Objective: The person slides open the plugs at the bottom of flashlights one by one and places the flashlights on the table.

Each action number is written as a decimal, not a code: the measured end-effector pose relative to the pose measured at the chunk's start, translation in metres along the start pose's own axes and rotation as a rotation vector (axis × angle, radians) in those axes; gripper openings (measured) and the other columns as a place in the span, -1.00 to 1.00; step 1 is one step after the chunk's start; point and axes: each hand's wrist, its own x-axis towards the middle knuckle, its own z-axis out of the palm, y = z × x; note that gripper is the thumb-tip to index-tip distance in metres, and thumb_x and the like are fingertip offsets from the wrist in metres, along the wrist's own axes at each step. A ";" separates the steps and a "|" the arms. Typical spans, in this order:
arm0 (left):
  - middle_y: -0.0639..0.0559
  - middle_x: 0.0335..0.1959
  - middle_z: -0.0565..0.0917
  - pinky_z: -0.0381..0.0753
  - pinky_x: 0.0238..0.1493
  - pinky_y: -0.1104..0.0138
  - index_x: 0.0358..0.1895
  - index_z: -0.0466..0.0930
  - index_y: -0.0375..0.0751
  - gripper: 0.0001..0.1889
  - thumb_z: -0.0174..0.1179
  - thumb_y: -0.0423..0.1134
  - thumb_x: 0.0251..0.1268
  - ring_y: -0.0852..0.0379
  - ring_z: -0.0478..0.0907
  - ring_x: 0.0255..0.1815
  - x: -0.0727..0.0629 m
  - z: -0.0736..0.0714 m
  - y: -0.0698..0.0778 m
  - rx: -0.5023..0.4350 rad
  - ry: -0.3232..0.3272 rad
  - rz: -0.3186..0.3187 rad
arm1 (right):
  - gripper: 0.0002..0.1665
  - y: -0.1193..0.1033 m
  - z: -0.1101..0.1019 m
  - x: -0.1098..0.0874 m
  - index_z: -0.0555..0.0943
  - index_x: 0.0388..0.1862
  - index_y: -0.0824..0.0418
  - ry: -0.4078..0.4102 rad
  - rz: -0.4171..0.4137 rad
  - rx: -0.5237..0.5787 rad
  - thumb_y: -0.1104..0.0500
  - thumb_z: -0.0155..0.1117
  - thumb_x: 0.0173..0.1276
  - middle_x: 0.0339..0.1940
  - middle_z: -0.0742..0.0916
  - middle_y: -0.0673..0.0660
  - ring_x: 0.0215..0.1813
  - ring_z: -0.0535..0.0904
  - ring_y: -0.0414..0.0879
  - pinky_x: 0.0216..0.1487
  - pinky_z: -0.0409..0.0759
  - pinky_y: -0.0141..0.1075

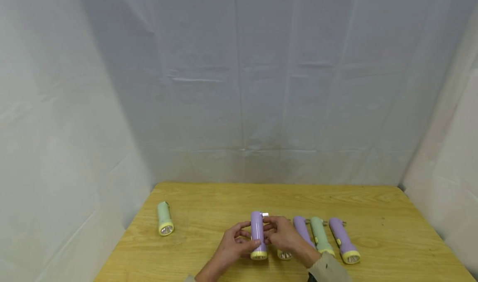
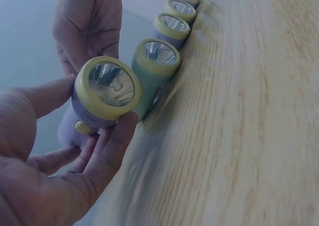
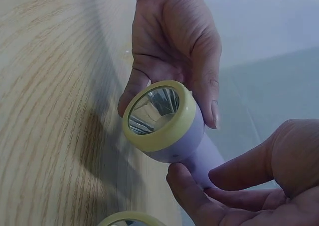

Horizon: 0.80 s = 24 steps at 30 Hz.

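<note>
A purple flashlight (image 1: 257, 228) with a yellow rim is held above the table in front of me, lens end toward me. My left hand (image 1: 233, 245) grips it from the left, the thumb near the yellow rim and the fingers under the head, as the left wrist view shows. On the other side, my right hand (image 1: 286, 237) pinches the handle between thumb and fingers, seen in the right wrist view (image 3: 259, 178). A small bright white piece (image 1: 265, 215) sticks out by the tail, above the right fingertips. The yellow slide switch (image 2: 82, 127) faces the left palm.
Right of the held flashlight lies a row: a green flashlight (image 2: 155, 66) mostly hidden by my right hand, a purple one (image 1: 301, 227), a green one (image 1: 319, 234) and a purple one (image 1: 342, 239), with metal prongs showing. Another green flashlight (image 1: 164, 215) lies far left on the wooden table (image 1: 201, 203).
</note>
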 end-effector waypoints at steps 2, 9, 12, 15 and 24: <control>-0.20 -0.04 0.60 0.78 -0.25 0.23 0.47 0.27 -0.42 -0.24 0.40 -0.25 0.28 0.18 0.64 -0.26 0.001 0.000 -0.001 0.004 0.002 -0.005 | -0.37 0.000 0.000 0.001 0.35 0.34 0.66 -0.005 -0.014 -0.013 0.57 0.08 0.23 0.00 0.72 0.47 -0.06 0.74 0.09 -0.08 0.77 -0.06; -0.17 -0.07 0.59 0.78 -0.26 0.22 0.46 0.28 -0.44 -0.25 0.40 -0.26 0.27 0.18 0.65 -0.27 0.003 0.000 -0.004 -0.002 0.008 -0.002 | -0.40 0.005 0.000 0.003 0.42 0.27 0.66 0.009 -0.071 -0.103 0.51 0.16 0.21 -0.06 0.74 0.46 -0.06 0.74 0.15 -0.14 0.77 -0.16; -0.15 -0.09 0.59 0.78 -0.26 0.22 0.46 0.28 -0.45 -0.25 0.41 -0.27 0.27 0.19 0.65 -0.27 0.003 0.000 -0.004 -0.004 0.007 0.000 | -0.40 0.007 0.001 0.004 0.42 0.27 0.67 0.011 -0.066 -0.110 0.51 0.16 0.20 -0.06 0.73 0.46 -0.07 0.74 0.14 -0.15 0.76 -0.18; -0.14 -0.10 0.59 0.77 -0.27 0.25 0.46 0.28 -0.46 -0.24 0.41 -0.26 0.26 0.19 0.65 -0.28 0.003 0.000 -0.004 0.002 0.009 -0.003 | -0.41 0.006 0.001 0.005 0.41 0.26 0.68 0.011 -0.056 -0.117 0.51 0.15 0.21 -0.07 0.73 0.46 -0.08 0.74 0.13 -0.16 0.76 -0.18; -0.11 -0.16 0.62 0.75 -0.27 0.30 0.43 0.32 -0.46 -0.25 0.43 -0.25 0.23 0.20 0.65 -0.32 0.007 0.000 -0.007 0.033 0.021 -0.007 | -0.43 0.004 0.002 0.007 0.44 0.25 0.66 0.016 -0.033 -0.217 0.49 0.18 0.23 -0.08 0.74 0.42 -0.08 0.72 0.12 -0.13 0.75 -0.15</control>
